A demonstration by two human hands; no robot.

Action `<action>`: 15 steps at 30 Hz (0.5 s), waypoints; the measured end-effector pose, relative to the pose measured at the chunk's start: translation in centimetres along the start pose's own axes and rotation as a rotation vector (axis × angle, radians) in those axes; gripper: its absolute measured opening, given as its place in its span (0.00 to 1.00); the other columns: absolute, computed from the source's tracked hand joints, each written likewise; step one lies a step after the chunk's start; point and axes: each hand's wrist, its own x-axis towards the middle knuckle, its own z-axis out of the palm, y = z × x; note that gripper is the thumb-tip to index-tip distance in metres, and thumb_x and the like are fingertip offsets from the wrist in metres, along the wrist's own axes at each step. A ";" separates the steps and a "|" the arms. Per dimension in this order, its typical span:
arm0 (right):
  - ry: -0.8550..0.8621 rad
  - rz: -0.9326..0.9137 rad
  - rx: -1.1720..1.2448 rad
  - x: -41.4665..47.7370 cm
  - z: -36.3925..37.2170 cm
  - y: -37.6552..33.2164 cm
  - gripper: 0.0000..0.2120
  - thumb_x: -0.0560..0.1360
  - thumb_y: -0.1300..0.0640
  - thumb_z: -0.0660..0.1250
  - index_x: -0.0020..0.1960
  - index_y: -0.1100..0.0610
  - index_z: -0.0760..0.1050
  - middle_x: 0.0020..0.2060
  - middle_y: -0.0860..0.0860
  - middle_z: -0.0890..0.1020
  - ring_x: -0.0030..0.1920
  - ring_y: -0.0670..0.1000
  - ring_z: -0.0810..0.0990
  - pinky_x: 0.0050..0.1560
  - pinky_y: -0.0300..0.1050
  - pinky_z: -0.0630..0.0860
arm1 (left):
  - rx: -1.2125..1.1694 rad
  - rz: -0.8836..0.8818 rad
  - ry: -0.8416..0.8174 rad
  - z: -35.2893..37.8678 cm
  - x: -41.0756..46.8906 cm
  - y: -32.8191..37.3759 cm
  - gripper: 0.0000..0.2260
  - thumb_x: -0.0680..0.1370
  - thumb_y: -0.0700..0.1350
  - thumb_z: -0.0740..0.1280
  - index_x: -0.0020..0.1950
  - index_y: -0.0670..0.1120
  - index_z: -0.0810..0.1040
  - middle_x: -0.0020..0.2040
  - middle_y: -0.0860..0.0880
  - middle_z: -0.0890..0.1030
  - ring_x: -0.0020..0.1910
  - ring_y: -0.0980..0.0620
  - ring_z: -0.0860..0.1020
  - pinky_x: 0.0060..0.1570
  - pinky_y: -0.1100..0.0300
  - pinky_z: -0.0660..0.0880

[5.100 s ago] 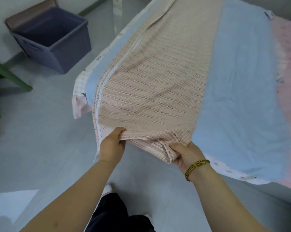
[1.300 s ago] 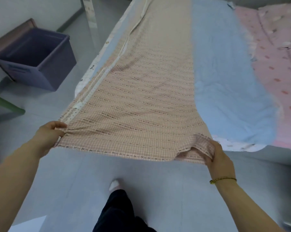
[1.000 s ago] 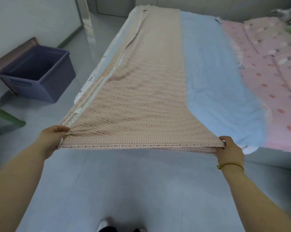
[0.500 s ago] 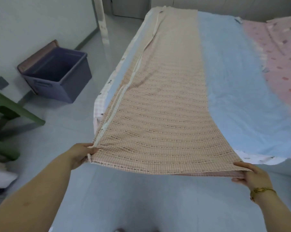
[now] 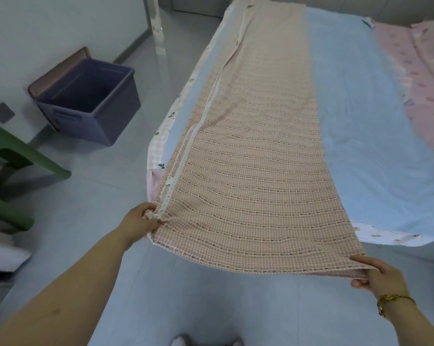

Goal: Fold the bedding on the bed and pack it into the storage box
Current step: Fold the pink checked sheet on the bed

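Observation:
A long pink-checked cover, folded lengthwise into a strip, lies along the left side of the bed on a light blue sheet. Its near end hangs off the foot of the bed, stretched taut in the air. My left hand grips the near left corner. My right hand pinches the near right corner between thumb and fingers. The purple storage box stands open on the floor at the left, against the wall.
A pink patterned sheet covers the right side of the bed. A green stool stands at the far left by some pale fabric on the floor. Grey floor lies between me, the box and the bed.
My hands moved apart from a bunched grip to the two near corners and pulled the cover flat and taut. In the last half second the view shifted a little; the grip is the same.

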 end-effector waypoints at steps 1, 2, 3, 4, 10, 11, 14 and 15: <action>0.000 0.007 -0.005 -0.1 0.2 0.1 0.20 0.73 0.78 0.48 0.51 0.62 0.74 0.47 0.63 0.74 0.14 0.45 0.72 0.18 0.31 0.71 | -0.008 0.040 0.003 0.1 0.0 0.0 0.18 0.74 0.33 0.65 0.63 0.42 0.73 0.53 0.48 0.72 0.50 0.50 0.71 0.49 0.59 0.68; -0.004 0.009 -0.017 -0.2 0.4 0.1 0.20 0.74 0.78 0.48 0.51 0.63 0.75 0.47 0.63 0.74 0.14 0.45 0.72 0.19 0.31 0.72 | -0.021 0.075 0.004 0.3 0.0 0.0 0.19 0.74 0.32 0.65 0.65 0.42 0.72 0.54 0.49 0.72 0.51 0.51 0.70 0.50 0.61 0.66; -0.002 0.006 -0.027 -0.2 0.6 0.2 0.20 0.74 0.77 0.48 0.51 0.63 0.75 0.47 0.63 0.74 0.14 0.45 0.72 0.19 0.31 0.72 | -0.040 0.097 0.013 0.3 -0.1 0.0 0.19 0.75 0.32 0.65 0.65 0.41 0.73 0.53 0.50 0.72 0.51 0.52 0.70 0.51 0.62 0.66; -0.004 0.003 -0.034 -0.3 0.7 0.2 0.20 0.74 0.78 0.48 0.51 0.63 0.75 0.47 0.63 0.74 0.14 0.45 0.72 0.19 0.31 0.72 | -0.064 0.101 0.024 0.4 -0.1 0.1 0.17 0.75 0.33 0.65 0.64 0.41 0.74 0.52 0.50 0.73 0.50 0.52 0.71 0.50 0.62 0.66; -0.022 0.001 -0.024 -0.2 1.1 0.5 0.21 0.74 0.77 0.48 0.51 0.63 0.76 0.47 0.62 0.74 0.15 0.45 0.73 0.19 0.30 0.71 | -0.208 0.024 0.126 -0.2 1.0 -0.6 0.06 0.76 0.41 0.66 0.41 0.40 0.75 0.38 0.46 0.74 0.36 0.49 0.71 0.35 0.63 0.67; -0.020 -0.007 -0.029 -0.2 1.3 0.6 0.21 0.74 0.77 0.48 0.49 0.61 0.76 0.48 0.62 0.73 0.16 0.46 0.74 0.19 0.30 0.71 | -0.168 0.019 0.157 -0.3 1.2 -0.9 0.09 0.76 0.42 0.66 0.38 0.41 0.72 0.36 0.46 0.71 0.34 0.49 0.68 0.32 0.63 0.63; -0.014 -0.049 -0.023 -0.5 1.2 0.5 0.24 0.73 0.78 0.47 0.42 0.58 0.77 0.51 0.60 0.72 0.23 0.52 0.76 0.19 0.29 0.71 | -0.150 0.033 0.303 -0.5 1.6 -0.9 0.16 0.77 0.42 0.65 0.32 0.44 0.63 0.31 0.47 0.62 0.29 0.51 0.59 0.30 0.60 0.56; 0.002 -0.081 -0.023 -0.6 1.1 0.4 0.27 0.73 0.78 0.48 0.37 0.55 0.78 0.51 0.60 0.73 0.25 0.50 0.77 0.20 0.28 0.72 | -0.200 0.045 0.366 -0.9 1.7 -0.6 0.17 0.76 0.41 0.65 0.31 0.44 0.62 0.30 0.47 0.61 0.29 0.51 0.58 0.31 0.59 0.57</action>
